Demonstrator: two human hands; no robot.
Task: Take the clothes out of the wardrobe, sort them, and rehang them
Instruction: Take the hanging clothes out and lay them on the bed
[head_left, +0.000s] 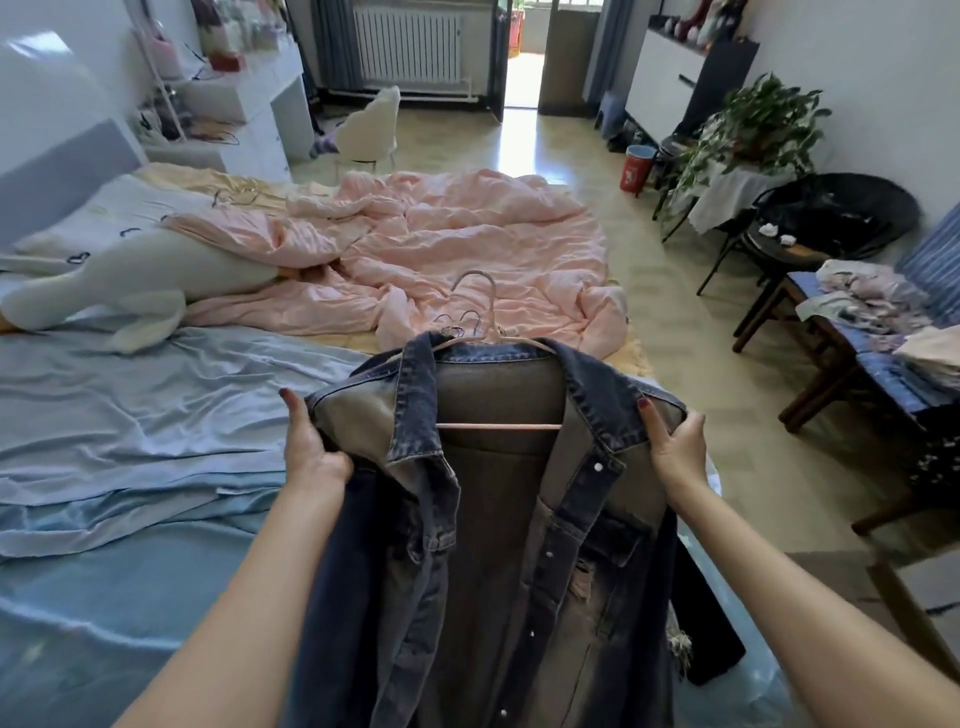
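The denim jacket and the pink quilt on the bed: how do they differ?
The denim jacket is dark blue and faded; the pink quilt is pale. The jacket hangs on a hanger, held up by the left hand and right hand; the quilt lies crumpled, untouched. Both are fabric.

You face a bed (130, 467) spread with a pale blue sheet (104, 426), a rumpled pink duvet (467, 234) heaped at its far side. To your left a white dressing desk (249, 104) stands against the wall, with a white chair (369, 127) near it. Ahead, a white radiator (408, 47) sits under the window, and beside it an open doorway (522, 73) throws bright daylight across the glossy tiled floor (675, 364). Along the right wall you see a white cabinet (660, 83), a leafy potted plant (753, 124), a red bucket (638, 169), a dark round chair (841, 213) and a wooden bench (831, 374) with a blue cushion.
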